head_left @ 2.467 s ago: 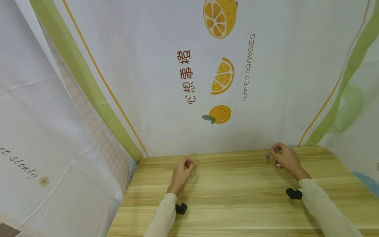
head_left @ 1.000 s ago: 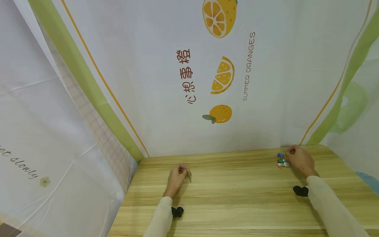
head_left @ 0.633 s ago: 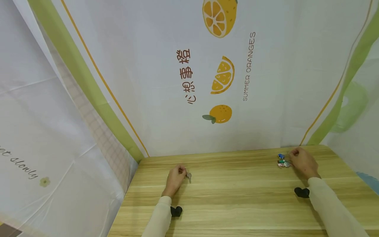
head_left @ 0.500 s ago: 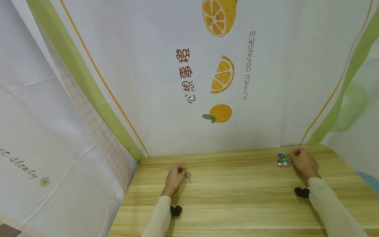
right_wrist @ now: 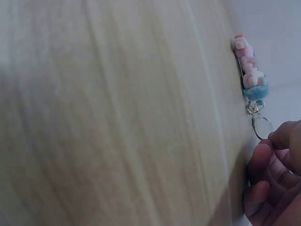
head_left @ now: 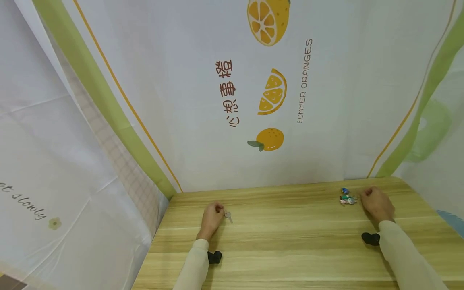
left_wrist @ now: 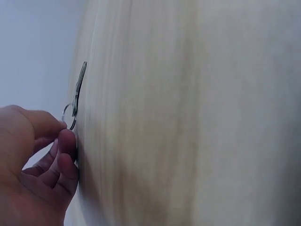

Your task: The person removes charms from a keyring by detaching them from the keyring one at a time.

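My left hand [head_left: 212, 219] is at the left of the wooden table, thumb and index fingertip together at the edge of a thin metal ring [left_wrist: 69, 115]. A silver key [head_left: 229, 217] hangs off that ring and lies along the tabletop. On the right, my right hand [head_left: 378, 203] has thumb and fingertip at a metal ring [right_wrist: 262, 127]. That ring joins a keychain [head_left: 348, 199] with small blue, green and pinkish-white charms. Its pink figure [right_wrist: 249, 63] with a teal base lies on the wood. The other fingers of both hands are curled in beneath.
The wooden tabletop [head_left: 282, 233] reaches back to a white cloth wall [head_left: 199, 121] printed with oranges. More white cloth [head_left: 54, 161] hangs at the left side. A black wrist mount [head_left: 214, 257] is on the left sleeve, another black mount [head_left: 370, 239] on the right.
Both hands have come down and spread apart, the left leftward and the right rightward. The key and the keychain charms, hanging at first, now rest on the tabletop.
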Tool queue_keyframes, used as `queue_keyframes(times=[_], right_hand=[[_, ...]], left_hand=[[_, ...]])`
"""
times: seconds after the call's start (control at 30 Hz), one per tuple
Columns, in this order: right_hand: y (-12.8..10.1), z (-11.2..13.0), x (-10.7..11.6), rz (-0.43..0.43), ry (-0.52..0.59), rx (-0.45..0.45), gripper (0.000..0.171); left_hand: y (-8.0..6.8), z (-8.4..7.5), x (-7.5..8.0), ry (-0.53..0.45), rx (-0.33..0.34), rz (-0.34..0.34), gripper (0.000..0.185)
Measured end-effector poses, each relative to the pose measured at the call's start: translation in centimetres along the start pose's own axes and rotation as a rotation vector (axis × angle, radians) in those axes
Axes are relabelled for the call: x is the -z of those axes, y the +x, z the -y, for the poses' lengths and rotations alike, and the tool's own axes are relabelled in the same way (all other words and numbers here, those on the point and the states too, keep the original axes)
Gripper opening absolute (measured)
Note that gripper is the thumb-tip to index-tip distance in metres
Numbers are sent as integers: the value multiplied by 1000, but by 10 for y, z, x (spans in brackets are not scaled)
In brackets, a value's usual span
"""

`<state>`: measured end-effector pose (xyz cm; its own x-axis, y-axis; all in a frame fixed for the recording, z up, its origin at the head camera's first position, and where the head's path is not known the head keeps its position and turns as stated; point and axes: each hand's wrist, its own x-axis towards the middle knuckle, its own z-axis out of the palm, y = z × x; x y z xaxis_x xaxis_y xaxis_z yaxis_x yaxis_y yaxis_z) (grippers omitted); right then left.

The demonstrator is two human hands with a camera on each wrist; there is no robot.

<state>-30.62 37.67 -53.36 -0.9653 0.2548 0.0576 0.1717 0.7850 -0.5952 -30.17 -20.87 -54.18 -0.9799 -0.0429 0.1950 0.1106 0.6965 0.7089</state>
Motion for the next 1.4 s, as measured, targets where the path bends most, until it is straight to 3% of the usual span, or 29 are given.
queue_keyframes(times=[0.17,0.63,0.83,1.13,1.4], right_hand=[[0,0,0,-9,8,-14,41],[-3,5,-1,-22,37,-54,42],[-4,14,-3,-41,61,-33,44],[-4,32,-8,-102,63,128,39],[-4,62,-22,-118,31,293,31]], left_hand=[[3,3,1,10,-16,-34,10],[2,1,1,-4,-22,-33,12],[3,0,4,-45,16,-16,10],[-1,-8,10,-73,41,28,12],[-3,-26,18,-23,20,33,23]])
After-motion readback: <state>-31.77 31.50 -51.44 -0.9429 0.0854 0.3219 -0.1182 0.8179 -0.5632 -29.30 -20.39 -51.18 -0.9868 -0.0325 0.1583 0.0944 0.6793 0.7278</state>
